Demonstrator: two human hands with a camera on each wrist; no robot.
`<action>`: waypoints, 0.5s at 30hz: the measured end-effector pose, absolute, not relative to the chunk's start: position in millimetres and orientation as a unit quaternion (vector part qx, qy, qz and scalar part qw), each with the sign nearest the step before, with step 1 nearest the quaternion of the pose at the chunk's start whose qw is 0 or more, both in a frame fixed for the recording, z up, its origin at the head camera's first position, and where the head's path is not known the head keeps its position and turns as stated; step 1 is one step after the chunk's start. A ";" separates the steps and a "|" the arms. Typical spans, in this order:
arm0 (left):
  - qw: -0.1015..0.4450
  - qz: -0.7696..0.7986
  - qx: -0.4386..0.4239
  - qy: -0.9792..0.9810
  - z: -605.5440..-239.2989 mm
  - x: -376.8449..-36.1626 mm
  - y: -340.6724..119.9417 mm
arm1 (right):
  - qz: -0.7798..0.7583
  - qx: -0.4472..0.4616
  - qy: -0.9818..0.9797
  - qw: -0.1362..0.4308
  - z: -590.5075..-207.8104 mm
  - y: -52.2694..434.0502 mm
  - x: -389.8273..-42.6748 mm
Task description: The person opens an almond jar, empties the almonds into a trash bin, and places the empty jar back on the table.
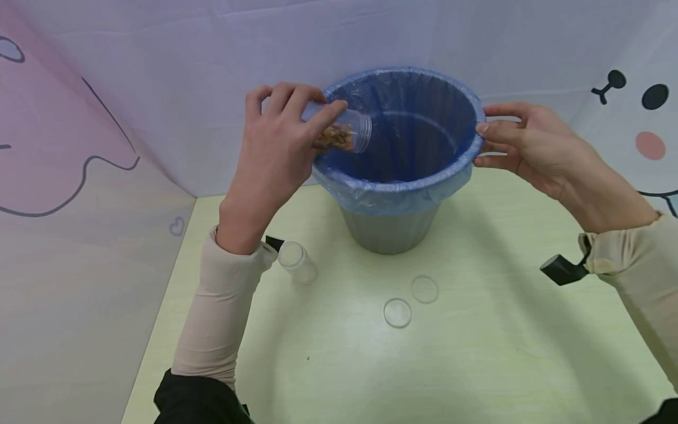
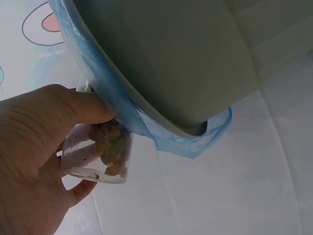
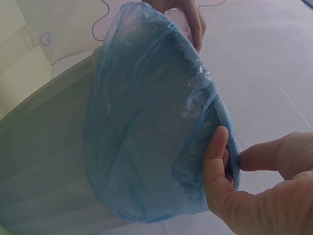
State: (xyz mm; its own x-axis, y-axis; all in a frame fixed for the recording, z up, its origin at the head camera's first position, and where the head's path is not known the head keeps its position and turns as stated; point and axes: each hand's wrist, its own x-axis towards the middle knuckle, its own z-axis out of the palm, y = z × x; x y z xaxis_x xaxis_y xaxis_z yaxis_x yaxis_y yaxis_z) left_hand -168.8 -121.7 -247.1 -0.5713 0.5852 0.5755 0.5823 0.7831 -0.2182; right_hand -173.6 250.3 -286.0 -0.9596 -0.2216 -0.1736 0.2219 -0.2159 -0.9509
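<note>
My left hand (image 1: pixel 283 126) grips a clear plastic jar (image 1: pixel 362 131), tipped nearly on its side with its open mouth over the left rim of the bin. Small brown pieces (image 1: pixel 335 138) lie inside the jar; the left wrist view shows them through its wall (image 2: pixel 113 152). The grey trash bin (image 1: pixel 389 227) stands upright, lined with a blue plastic bag (image 1: pixel 402 197) folded over its rim. On the far side, my right hand (image 1: pixel 540 147) pinches the lined rim between thumb and fingers, the thumb on top. The bottom of the bin's inside is too dark to make out.
A second clear jar (image 1: pixel 299 265), lidless, stands on the pale green table (image 1: pixel 477 330) near my left wrist. Two clear round lids (image 1: pixel 397 312) lie in front of the bin. A printed cloth (image 1: pixel 212 88) hangs behind and along the left.
</note>
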 end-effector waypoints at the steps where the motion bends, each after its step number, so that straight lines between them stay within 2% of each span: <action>1: 0.328 0.005 -0.330 -0.885 -247.2 -169.0 -121.9 | -0.780 0.000 0.610 0.142 -286.1 250.1 -173.8; 15: 0.378 0.025 -0.341 -0.860 -250.0 -170.7 -118.8 | -0.781 0.000 0.607 0.144 -285.3 251.8 -176.5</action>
State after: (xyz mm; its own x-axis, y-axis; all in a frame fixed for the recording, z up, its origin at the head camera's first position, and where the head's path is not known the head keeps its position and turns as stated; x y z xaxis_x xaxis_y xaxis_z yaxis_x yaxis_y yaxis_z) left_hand -170.7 -118.8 -250.0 -0.4820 0.6057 0.6331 0.5685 0.7660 -0.3000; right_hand -176.5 251.8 -285.3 -0.9585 -0.2247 -0.1754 0.2255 -0.2213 -0.9488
